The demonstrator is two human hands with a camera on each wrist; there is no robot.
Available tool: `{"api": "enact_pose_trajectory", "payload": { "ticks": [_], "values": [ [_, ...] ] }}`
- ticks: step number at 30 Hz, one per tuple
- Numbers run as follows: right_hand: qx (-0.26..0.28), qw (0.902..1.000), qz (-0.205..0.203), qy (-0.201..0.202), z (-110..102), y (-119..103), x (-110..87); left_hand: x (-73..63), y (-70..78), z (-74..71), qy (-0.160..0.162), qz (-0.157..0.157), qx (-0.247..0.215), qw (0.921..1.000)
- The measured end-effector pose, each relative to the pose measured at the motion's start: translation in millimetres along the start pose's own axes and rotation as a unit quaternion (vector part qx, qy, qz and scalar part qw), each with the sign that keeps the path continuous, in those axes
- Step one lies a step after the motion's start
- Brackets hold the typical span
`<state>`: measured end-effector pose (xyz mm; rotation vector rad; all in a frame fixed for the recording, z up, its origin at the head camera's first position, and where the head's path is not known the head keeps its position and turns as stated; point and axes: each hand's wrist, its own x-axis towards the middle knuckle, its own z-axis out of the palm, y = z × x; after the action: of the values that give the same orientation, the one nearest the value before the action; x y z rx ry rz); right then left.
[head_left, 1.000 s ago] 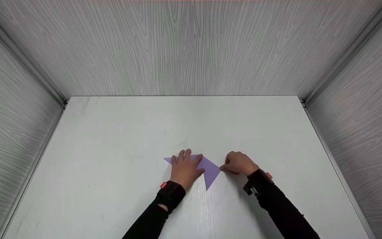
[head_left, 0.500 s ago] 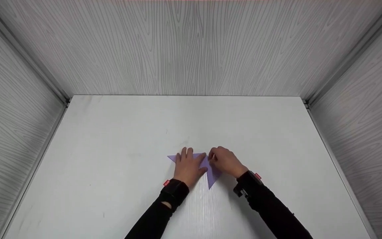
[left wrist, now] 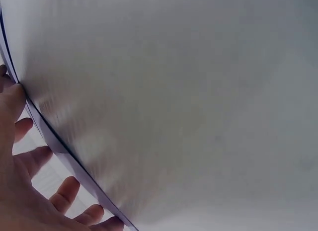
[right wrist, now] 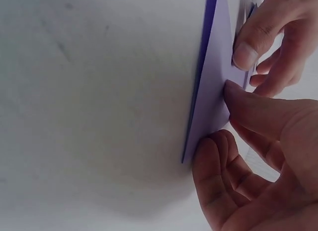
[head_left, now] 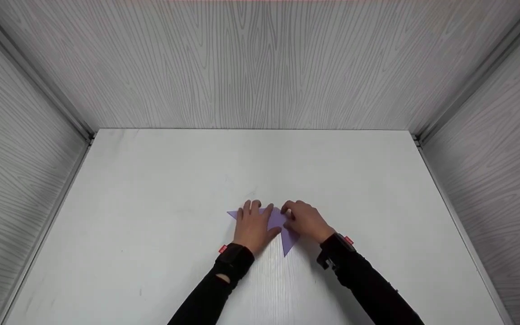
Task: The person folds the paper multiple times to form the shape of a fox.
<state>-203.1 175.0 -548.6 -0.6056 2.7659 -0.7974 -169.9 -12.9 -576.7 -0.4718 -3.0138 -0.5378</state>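
Note:
A folded sheet of purple paper (head_left: 277, 220) lies on the white tabletop, one point reaching left and another toward the person. My left hand (head_left: 253, 230) rests on its left part with fingers spread and straight, covering much of it. At the right side, my right hand (head_left: 306, 221) has curled fingers, with the thumb on the paper and the fingertips at its edge. The right wrist view shows the paper's layers (right wrist: 216, 87) slightly apart along one long edge, and the left thumb pressing close to the right thumb. In the left wrist view, the fingers lie along the paper's strip (left wrist: 79, 169).
The white tabletop (head_left: 160, 180) extends all around the hands. Grey wood-grain panels stand behind it (head_left: 255, 67) and along the left (head_left: 20, 149) and right (head_left: 490, 149) sides. Black bands with cameras sit on both wrists.
My right hand has moved left from the paper's right corner, carrying that corner inward, and its thumb now lies on the paper. The left hand stays spread on the paper, its index finger shifted slightly left.

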Motion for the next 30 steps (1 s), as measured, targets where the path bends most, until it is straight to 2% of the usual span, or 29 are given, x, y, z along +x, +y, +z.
{"api": "enact_pose_trajectory", "payload": {
  "ticks": [9, 12, 16, 24, 30],
  "values": [
    [0.007, 0.9971, 0.072, -0.025, -9.1, -5.1, 9.5, -0.8, -0.7, -3.7, -0.003, -0.015, 0.000, 0.9999],
    [-0.013, 0.9967, 0.079, -0.018, -9.3, -7.8, 13.5, -1.5, -0.2, -4.7, -0.002, -0.019, 0.002, 0.9998],
    [-0.029, 0.9956, 0.084, -0.027, -9.6, -11.7, 18.5, -1.2, -1.4, -6.6, -0.004, -0.023, 0.001, 0.9997],
    [-0.007, 0.9909, 0.117, -0.065, -13.6, -15.4, 24.3, 3.2, -22.1, -24.5, -0.024, -0.039, 0.018, 0.9988],
    [-0.001, 0.9888, 0.132, -0.070, -15.8, -16.9, 22.7, 3.4, -35.1, -36.8, -0.035, -0.047, 0.039, 0.9975]
  ]
}}
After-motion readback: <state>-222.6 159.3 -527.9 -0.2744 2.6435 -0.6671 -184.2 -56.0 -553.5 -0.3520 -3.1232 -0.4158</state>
